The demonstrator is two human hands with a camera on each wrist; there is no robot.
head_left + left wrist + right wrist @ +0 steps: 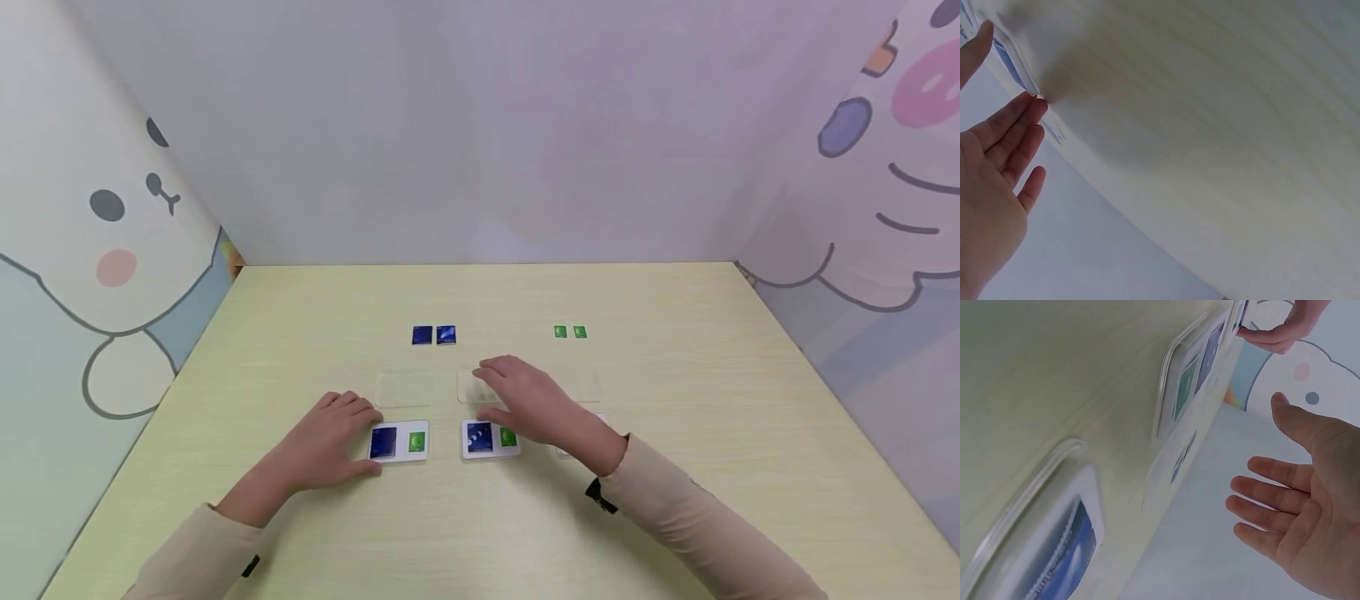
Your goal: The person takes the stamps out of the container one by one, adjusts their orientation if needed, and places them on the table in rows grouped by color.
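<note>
1. Right hand (528, 404): fingers loosely spread, holds nothing; off the table (675, 333).
2. Left hand (330, 446): thumb and fingers apart, fairly straight, bracketing the left end of the left case (402, 446); fingertips touch its far corner.
3. Key relation, my judgement: middle clear plate (468, 387) lies under the right hand's fingertips, just beyond the middle case (494, 442). Both run long side left to right. Right hand nearer to both; its thumb is over the case's far edge.
4. Left and middle cases: each has a blue square at left, a green one at right.
5. Left clear plate (405, 389): just beyond the left case. Right clear plate (587, 386): past the right hand.
6. Farther out: loose blue squares (446, 335) at left, loose green squares (580, 332) at right.
7. Hidden: most of the right case (602, 419) under the right forearm; part of the middle plate behind fingers. Clear plates faint. Left wrist view cuts off the left case; print too small.
</note>
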